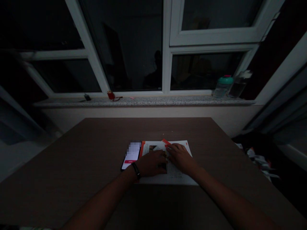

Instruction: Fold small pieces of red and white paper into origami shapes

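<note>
A printed sheet or booklet (176, 174) with a red left edge and a dark picture lies on the brown table. My left hand (152, 163), a dark band on its wrist, rests over the left half of the page with its fingers spread. On the page's right half is my right hand (179, 155), its fingertips at a small red object (165, 141) near the top edge; whether they grip it is unclear. A phone (131, 155) with a lit screen lies just left of the page.
Beyond the table (100, 134) runs a stone windowsill (153, 101). It holds a teal-lidded bottle (224, 86), a white-lidded bottle (240, 83), a small red item (110, 95) and a small dark item (87, 96). Crumpled white things (261, 161) lie beyond the table's right edge.
</note>
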The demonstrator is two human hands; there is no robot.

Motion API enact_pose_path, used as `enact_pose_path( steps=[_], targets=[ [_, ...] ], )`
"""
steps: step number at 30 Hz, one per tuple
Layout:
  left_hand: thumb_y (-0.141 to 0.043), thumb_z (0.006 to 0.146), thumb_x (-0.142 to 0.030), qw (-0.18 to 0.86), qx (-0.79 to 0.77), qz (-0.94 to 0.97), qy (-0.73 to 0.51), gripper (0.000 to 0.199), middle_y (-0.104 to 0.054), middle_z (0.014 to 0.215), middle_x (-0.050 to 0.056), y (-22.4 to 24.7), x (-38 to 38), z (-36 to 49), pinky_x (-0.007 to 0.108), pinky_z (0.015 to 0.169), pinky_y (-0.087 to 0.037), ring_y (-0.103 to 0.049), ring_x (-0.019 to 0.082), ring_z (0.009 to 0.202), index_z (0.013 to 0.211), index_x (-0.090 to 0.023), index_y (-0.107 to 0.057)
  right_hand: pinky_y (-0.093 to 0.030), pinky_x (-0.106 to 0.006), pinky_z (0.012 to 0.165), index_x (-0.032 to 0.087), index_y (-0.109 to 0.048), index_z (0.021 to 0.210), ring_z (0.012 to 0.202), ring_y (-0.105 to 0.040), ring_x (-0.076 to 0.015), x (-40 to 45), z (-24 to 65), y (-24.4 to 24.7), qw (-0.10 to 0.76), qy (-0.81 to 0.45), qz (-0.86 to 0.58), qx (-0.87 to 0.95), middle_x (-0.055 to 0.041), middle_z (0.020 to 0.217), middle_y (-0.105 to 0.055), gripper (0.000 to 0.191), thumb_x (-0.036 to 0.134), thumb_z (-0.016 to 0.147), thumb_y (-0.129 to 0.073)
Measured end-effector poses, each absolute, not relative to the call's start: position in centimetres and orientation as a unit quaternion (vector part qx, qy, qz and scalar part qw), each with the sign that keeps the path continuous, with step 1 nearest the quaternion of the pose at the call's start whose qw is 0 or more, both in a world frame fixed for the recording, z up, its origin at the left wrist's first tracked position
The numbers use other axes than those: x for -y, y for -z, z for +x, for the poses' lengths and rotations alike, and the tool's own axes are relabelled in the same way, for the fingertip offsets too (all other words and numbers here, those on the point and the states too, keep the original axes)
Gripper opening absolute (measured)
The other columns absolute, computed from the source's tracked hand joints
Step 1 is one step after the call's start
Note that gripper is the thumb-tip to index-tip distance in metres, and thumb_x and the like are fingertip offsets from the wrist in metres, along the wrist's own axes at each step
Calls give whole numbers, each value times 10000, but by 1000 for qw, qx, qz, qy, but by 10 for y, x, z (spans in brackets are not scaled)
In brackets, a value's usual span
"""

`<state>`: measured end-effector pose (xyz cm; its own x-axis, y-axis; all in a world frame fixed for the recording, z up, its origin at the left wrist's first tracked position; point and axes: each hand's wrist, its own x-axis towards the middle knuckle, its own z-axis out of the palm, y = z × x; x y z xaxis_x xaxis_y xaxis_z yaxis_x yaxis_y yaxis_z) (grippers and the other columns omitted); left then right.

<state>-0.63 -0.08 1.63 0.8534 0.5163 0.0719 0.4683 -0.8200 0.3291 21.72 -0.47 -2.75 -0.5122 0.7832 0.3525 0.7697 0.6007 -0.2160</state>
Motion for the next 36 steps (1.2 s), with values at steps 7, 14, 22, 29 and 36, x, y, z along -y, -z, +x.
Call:
enact_pose_path(
  steps=[7,14,22,29,36],
  targets=[
    [-739,827,-361,146,-256,952,-77,326,-548,1287,95,-16,0,-7,413,962,-453,-553,280,1150,1110,-231,-641,-396,-505,1014,193,-545,1331,1193,-463,-313,4,213,27,200,-7,-457,866,-126,1312,-582,407,230,926,-552],
    [-727,837,-360,151,-251,952,-87,352,-553,1273,102,-14,0,-9,417,960,-458,-546,284,1163,1147,-229,-623,-390,-496,1018,208,-552,1330,1201,-457,-312,4,215,27,203,-18,-458,865,-118,1329,-571,416,239,915,-565],
    [-749,813,-360,151,-258,952,-66,402,-534,1303,102,-14,0,-9,426,977,-455,-539,294,1173,1167,-230,-610,-358,-473,1048,193,-555,1343,1223,-436,-298,6,214,21,188,-36,-475,859,-104,1353,-562,433,256,915,-555],
    [-735,815,-363,159,-261,949,-70,429,-547,1278,104,-14,-1,-8,430,979,-451,-542,298,1166,1183,-217,-570,-340,-466,1064,204,-537,1370,1231,-429,-305,4,217,22,187,-39,-468,863,-91,1378,-544,486,327,901,-579],
    [-725,816,-388,174,-298,936,-75,544,-546,1322,117,-13,-1,-8,437,991,-443,-540,301,1185,1273,-198,-499,-314,-482,1089,217,-496,1410,1271,-400,-321,2,219,24,176,-45,-465,867,-98,1420,-503,658,414,810,-679]
  ],
)
